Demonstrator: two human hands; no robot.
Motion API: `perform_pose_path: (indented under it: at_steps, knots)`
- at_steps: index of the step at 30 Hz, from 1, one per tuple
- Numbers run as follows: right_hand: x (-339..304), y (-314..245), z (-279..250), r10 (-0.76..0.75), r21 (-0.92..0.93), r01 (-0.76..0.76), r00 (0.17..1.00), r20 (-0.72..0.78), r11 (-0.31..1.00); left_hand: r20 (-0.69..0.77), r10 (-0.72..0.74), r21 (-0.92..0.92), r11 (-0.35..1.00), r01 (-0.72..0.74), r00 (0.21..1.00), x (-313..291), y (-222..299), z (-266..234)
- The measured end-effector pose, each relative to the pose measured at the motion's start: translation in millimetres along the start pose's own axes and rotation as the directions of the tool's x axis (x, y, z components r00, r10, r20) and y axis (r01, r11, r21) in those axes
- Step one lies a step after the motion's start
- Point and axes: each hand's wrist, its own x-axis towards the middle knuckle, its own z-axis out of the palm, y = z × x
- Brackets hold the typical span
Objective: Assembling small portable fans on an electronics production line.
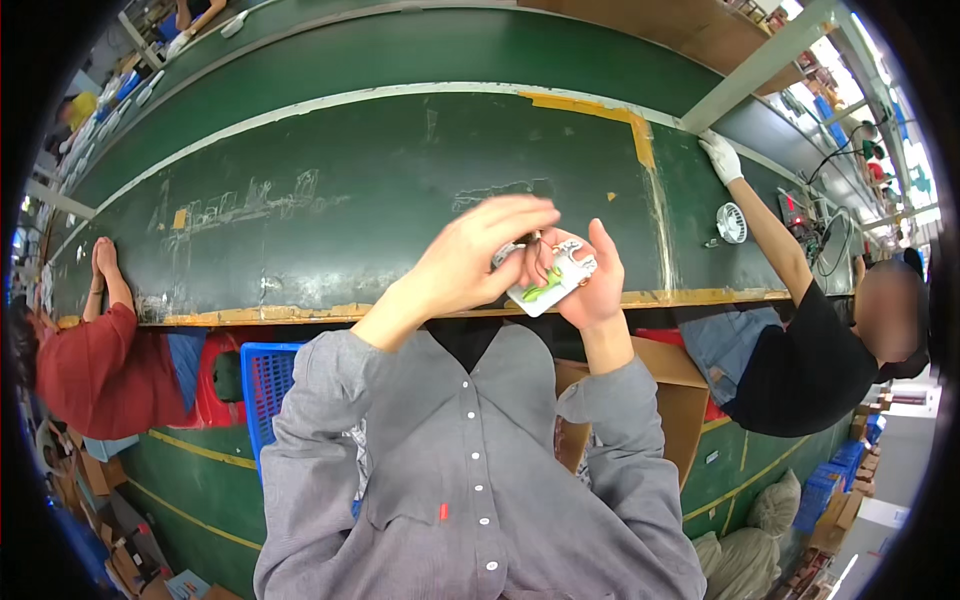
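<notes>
White part (545,285) half-hidden between hands (480,262)

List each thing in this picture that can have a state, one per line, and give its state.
Left hand: raised, fingers curled over the small white part.
Right hand: raised, gripping the small white part from below.
Small white part: held in both hands, above the belt edge.
Green belt: scuffed, bare in front of the hands.
Small white fan: lying on the belt.
Blue crate: beside the belt.
</notes>
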Motion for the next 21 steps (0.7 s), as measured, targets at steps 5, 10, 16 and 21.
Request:
perform_pose_path:
  at_steps: [5,10,16,21]
  knots:
    - [-12,-12,-1,0.081,-0.187,-0.076,0.996,0.023,0.979,0.106,-0.109,-0.209,0.969,0.129,0.988,0,1,4]
    - [-20,-17,8,0.136,-0.300,-0.166,0.983,-0.120,0.939,0.055,-0.043,-0.031,0.998,0.045,0.998,-8,5,8]
    - [-22,-16,9,0.116,-0.487,-0.167,0.984,-0.134,0.857,0.066,0.041,0.104,0.993,-0.048,0.997,-6,20,4]
    - [-29,-20,13,0.181,-0.656,-0.247,0.969,-0.168,0.713,0.242,-0.188,-0.035,0.979,0.202,0.952,-8,28,-10]
